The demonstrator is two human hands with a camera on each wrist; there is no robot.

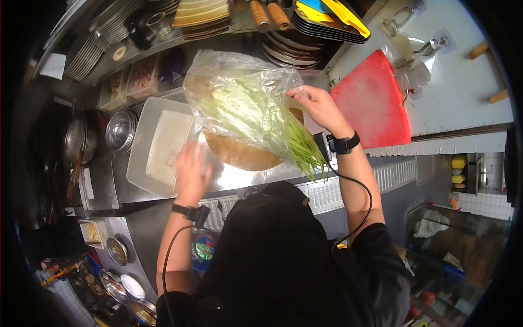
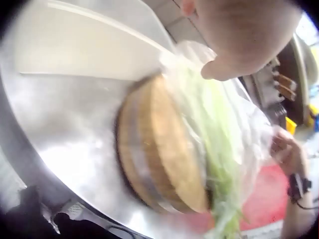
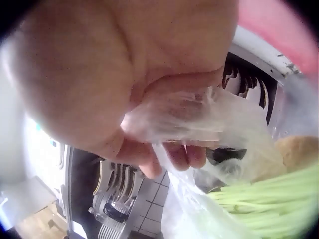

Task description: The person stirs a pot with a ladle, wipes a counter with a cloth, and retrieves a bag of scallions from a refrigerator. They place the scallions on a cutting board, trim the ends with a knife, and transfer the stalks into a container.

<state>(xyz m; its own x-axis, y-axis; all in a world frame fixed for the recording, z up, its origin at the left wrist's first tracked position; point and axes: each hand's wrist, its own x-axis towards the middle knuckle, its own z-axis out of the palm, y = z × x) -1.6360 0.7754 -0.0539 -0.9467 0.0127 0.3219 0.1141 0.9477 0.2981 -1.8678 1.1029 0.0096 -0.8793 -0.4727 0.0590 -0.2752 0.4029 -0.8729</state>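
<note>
A clear plastic bag of long green stalks lies across a round wooden chopping block. The stalks' ends stick out of the bag on the right. My right hand grips the bag's gathered edge, and in the right wrist view the film runs through its curled fingers. My left hand, blurred, is over the near right side of a translucent plastic bin, left of the block. It holds nothing, its fingers loosely spread. In the left wrist view its thumb overlaps the bag.
A red cutting board leans at the right. Stacked metal bowls stand left of the bin. Behind are food containers and a shelf with plates and wooden-handled tools. The steel counter's edge runs close before me.
</note>
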